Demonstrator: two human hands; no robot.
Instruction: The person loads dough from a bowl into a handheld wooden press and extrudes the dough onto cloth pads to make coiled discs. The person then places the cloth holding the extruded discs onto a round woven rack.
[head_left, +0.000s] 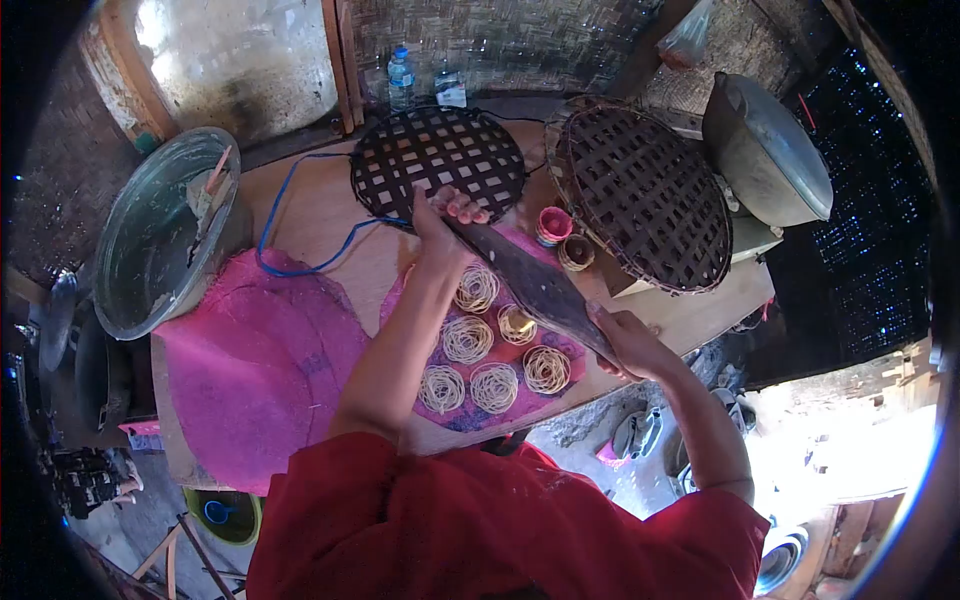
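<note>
Both of my hands hold a long, dark, flat wooden board (533,287) that slants over the table. My left hand (447,217) is closed round its upper left end. Round the lower right end, my right hand (630,343) is closed too. Beneath the board lie several round nests of thin pale strands (467,340) on a pink patterned cloth (460,415). One nest (517,324) beside the board has something yellow in its middle. A small pink cup (554,225) and a small woven ring (576,252) stand just beyond the board.
Behind my left hand lies a round dark lattice tray (437,165) with a blue cord (285,190). A larger lattice tray (650,195) leans at right, near a lidded metal pot (768,150). A green basin (165,230) and pink sack (265,370) occupy the left; a bottle (401,80) stands behind.
</note>
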